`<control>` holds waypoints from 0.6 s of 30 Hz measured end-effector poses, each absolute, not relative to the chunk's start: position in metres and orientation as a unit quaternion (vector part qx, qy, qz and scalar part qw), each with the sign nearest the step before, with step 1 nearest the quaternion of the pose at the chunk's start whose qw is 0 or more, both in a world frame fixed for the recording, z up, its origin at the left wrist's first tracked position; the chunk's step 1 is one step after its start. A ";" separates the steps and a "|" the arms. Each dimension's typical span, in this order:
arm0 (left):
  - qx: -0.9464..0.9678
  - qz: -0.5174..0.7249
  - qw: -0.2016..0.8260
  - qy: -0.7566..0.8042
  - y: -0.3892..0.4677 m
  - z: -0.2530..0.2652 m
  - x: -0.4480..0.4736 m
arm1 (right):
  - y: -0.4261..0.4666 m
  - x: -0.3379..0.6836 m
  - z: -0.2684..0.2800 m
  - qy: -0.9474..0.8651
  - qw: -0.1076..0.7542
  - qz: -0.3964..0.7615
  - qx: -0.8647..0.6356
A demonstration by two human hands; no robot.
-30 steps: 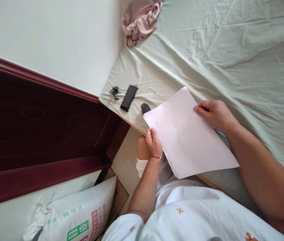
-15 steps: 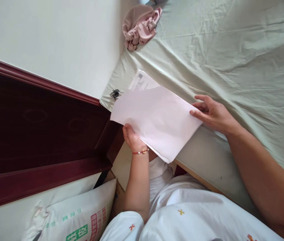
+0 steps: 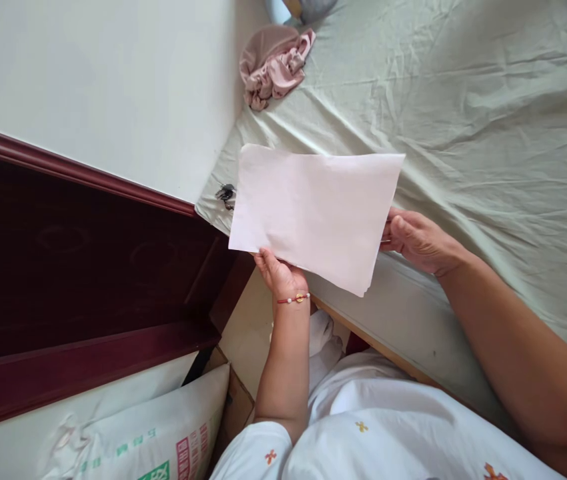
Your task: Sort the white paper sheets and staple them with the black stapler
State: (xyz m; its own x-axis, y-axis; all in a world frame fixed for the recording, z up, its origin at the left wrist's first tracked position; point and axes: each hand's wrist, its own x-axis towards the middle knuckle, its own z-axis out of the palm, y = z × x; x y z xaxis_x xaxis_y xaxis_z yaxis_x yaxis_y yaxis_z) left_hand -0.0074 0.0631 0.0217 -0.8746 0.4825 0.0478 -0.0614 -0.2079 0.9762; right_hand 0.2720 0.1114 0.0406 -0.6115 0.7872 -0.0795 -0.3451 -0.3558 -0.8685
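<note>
Above the corner of the bed (image 3: 463, 100), just over its near edge, a stack of pale paper sheets (image 3: 313, 210) is held up off the green bedsheet with its blank face toward the camera, gripped from two sides so that it stays flat rather than drooping. The left hand (image 3: 278, 273) comes up from below and takes the lower edge near the left corner: its fingers are closed on the paper, pinching it with the thumb side hidden behind the sheets, and a red string bracelet (image 3: 293, 299) shows on the wrist. The right hand (image 3: 416, 240) holds the right edge, its fingers curled and pressed together around that side (a slight fanning at the lower right corner suggests more than one sheet, which would explain the firm two-sided grip). Neither hand is spread; both are shut on the paper. Beside the stack's left edge a small bunch of dark keys (image 3: 225, 194) lies on the bedsheet at the bed's corner, partly covered by the paper. A crumpled pink cloth (image 3: 273, 63) sits farther up against the white wall, well apart from the hands.
</note>
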 end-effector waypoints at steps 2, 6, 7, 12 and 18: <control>0.164 0.770 0.164 0.594 0.062 0.026 0.000 | 0.111 0.273 0.038 -0.449 0.365 0.780 -0.237; 0.203 0.770 0.168 0.581 0.059 0.034 0.012 | 0.109 0.266 0.036 -0.441 0.368 0.768 -0.283; 0.211 0.770 0.175 0.577 0.057 0.035 0.013 | 0.108 0.264 0.036 -0.425 0.378 0.765 -0.303; 0.262 0.741 0.253 0.564 0.045 0.047 -0.006 | 0.109 0.270 0.043 -0.394 0.437 0.730 -0.347; 0.401 0.636 0.251 0.610 0.024 0.066 -0.053 | 0.115 0.285 0.037 -0.438 0.520 0.635 -0.365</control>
State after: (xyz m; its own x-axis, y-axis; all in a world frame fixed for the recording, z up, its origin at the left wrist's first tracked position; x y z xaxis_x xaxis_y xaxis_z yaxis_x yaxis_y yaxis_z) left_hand -0.0533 0.0238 0.0659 -0.5522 0.8082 0.2048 0.1707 -0.1308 0.9766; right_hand 0.2847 0.1151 0.0368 -0.1914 0.9815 -0.0084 -0.3408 -0.0745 -0.9372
